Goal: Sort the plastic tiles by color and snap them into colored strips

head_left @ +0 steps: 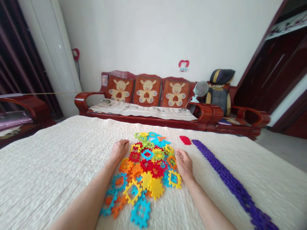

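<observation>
Tiles (156, 188), plastic and notch-edged, lie heaped between left hand (120, 149) and right hand (184, 162), both curled; grip cannot be told. Abrupt inward sweep could scatter overlapping pieces.

Heap of multicoloured notched plastic pieces (146, 179): on the cream textured cloth (59, 159).
Bare left hand (120, 149): just left of heap.
Bare right hand (184, 163): just right of heap.
Long purple plastic strip (222, 172): farther right of heap.
Red-brown wooden sofa (141, 119): behind heap.
</observation>
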A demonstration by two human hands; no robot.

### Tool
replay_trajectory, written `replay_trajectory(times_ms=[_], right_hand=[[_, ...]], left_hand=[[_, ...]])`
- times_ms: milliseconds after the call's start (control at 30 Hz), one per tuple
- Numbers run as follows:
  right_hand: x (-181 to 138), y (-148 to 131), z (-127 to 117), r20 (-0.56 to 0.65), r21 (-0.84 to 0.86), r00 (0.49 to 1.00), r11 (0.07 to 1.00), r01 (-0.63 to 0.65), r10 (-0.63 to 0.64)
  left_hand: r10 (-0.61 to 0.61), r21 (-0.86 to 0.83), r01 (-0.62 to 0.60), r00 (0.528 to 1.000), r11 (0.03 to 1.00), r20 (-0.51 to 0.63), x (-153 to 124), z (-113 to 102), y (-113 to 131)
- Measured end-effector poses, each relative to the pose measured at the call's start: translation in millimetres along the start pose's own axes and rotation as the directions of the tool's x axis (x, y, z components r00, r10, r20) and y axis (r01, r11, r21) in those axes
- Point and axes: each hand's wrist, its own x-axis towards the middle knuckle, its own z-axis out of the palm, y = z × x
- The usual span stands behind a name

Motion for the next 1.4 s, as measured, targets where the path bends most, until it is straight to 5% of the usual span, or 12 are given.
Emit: replay_trajectory(times_ms=[200, 367, 467, 633, 867, 1000, 1167, 1233, 1400], right_hand=[[-3.3, -11.8, 1.0, 0.089, 0.01, 0.951, 0.955, 0.296, -0.296], [-8.6, -27.4, -6.2, 0.153, 0.012, 0.91, 0.921, 0.389, -0.386], [-15.7, -43.8, -14.9, 0.319, 0.057, 0.821, 0.875, 0.481, -0.473], [-26.5, -59.5, -21.6, 0.687, 0.022, 0.58, 0.809, 0.587, -0.439], [-31.0, -60.3, -16.5, 0.758, -0.059, 0.518, 0.75, 0.659, -0.396], [-30.1, -64.0, -9.6, 0.681, 0.013, 0.563, 0.776, 0.631, -0.469], [-5.2, -41.7, -19.6, 0.409, -0.071, 0.878, 0.95, 0.303, -0.249], [11.4, -18.5, -32.6, 0.279, -0.216, 0.949, 0.954, 0.209, -0.145], [37.5, 28.6, -55.0, 0.242, -0.504, 0.969, 0.846, 0.175, -0.056]], left_hand=[[0.023, 0.006, -0.023, 1.0, 1.0, 0.011, 2.2, 3.8, -3.1], [0.02, -0.004, -0.02, 1.0, 1.0, 0.015, 0.9, 2.5, -3.2], [0.004, -0.017, -0.004, 1.0, 1.0, 0.012, 0.4, 1.8, -3.4], [-0.004, 0.0, 0.004, 1.0, 1.0, 0.022, 0.8, 2.3, -4.4], [0.029, 0.014, -0.029, 0.999, 0.999, 0.013, 0.8, 2.7, -3.7], [0.044, 0.033, -0.044, 0.999, 0.998, 0.016, -0.2, 0.7, -2.6], [0.056, 0.066, -0.057, 0.998, 0.996, 0.022, 0.4, 1.4, -4.9], [0.065, 0.07, -0.066, 0.998, 0.995, 0.017, 1.0, 2.4, -6.0], [0.088, 0.079, -0.089, 0.996, 0.993, 0.011, 2.4, 4.4, -7.9]])
